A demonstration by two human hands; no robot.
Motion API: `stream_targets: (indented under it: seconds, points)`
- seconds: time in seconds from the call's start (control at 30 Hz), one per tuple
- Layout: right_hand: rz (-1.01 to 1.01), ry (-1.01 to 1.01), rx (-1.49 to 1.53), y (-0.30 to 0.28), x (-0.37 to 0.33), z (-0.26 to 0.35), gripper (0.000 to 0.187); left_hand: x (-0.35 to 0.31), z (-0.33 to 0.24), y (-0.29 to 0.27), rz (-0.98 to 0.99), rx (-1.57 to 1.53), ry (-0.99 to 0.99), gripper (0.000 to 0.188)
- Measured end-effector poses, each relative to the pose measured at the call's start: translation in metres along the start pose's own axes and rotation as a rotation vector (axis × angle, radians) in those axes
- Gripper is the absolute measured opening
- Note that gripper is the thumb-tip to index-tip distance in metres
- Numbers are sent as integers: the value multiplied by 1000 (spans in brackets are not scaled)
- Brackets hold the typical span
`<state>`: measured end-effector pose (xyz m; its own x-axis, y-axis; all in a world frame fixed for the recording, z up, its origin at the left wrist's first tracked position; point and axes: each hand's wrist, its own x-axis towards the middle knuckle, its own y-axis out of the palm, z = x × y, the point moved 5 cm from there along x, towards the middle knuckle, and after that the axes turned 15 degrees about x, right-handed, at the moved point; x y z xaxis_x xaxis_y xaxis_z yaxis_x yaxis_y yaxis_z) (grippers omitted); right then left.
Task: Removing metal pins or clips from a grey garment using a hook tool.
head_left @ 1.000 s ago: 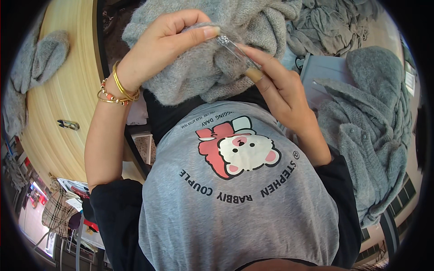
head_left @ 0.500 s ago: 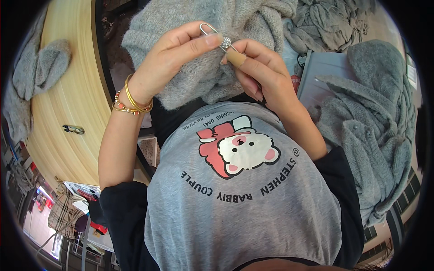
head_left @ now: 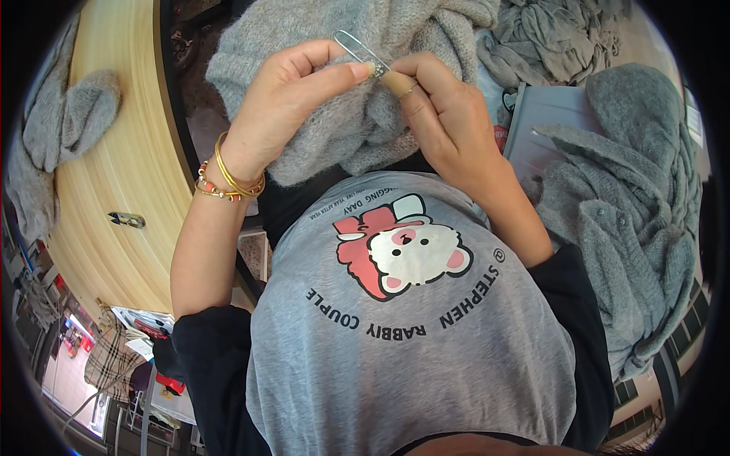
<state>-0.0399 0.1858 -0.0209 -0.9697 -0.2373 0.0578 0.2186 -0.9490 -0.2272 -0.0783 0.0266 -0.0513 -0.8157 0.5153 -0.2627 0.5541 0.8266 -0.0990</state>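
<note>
A long looped metal pin, like a large safety pin [head_left: 350,43], slants above the knit between my hands. My left hand [head_left: 293,91], wearing gold and beaded bracelets, is closed, its thumb and forefinger pinching a small sparkly silver button [head_left: 378,70] beside the pin. At the pin's lower end my right hand [head_left: 449,114] is closed too, with a tan cover on one digit; its fingertips hide what they grip. A fuzzy light grey knit garment [head_left: 327,140] lies bunched beneath both hands, across my lap. Whether the button is threaded on the pin or fixed to the knit I cannot tell.
On the left stands a light wooden table [head_left: 114,175] with a small dark object [head_left: 126,220] and another grey knit piece [head_left: 91,102] on it. Darker grey knits [head_left: 631,205] are heaped at right over a grey plastic bin [head_left: 551,114]. More grey knitwear [head_left: 547,38] lies behind.
My right hand has turned over, its back now facing up, and its fingers have closed in near the button. The left hand has shifted slightly; the pin's loop shows more.
</note>
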Motion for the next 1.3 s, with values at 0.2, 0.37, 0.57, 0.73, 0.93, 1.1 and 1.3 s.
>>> stream_targets:
  seconds: [0.2,0.37,0.57,0.73,0.93,1.1,1.3]
  points:
    - [17,-151,-240,4,-5,4,9,-3,1,2,-33,-97,-21,15]
    - [122,-140,-123,7,-15,6,9,-19,-8,-27,45,3,-33,16]
    - [45,32,174,-4,-35,-21,10,-16,-24,-62,-263,1014,-142,21]
    - [-127,249,518,-15,-39,-31,22,-5,-81,-5,-429,1300,706,20]
    - [-301,365,711,-27,-45,-37,25,20,-74,36,151,1378,509,12]
    - [-219,359,636,-24,-47,-32,26,21,-43,20,119,1409,635,19]
    - [-113,412,734,-11,-30,-31,38,16,-64,-1,314,957,315,16]
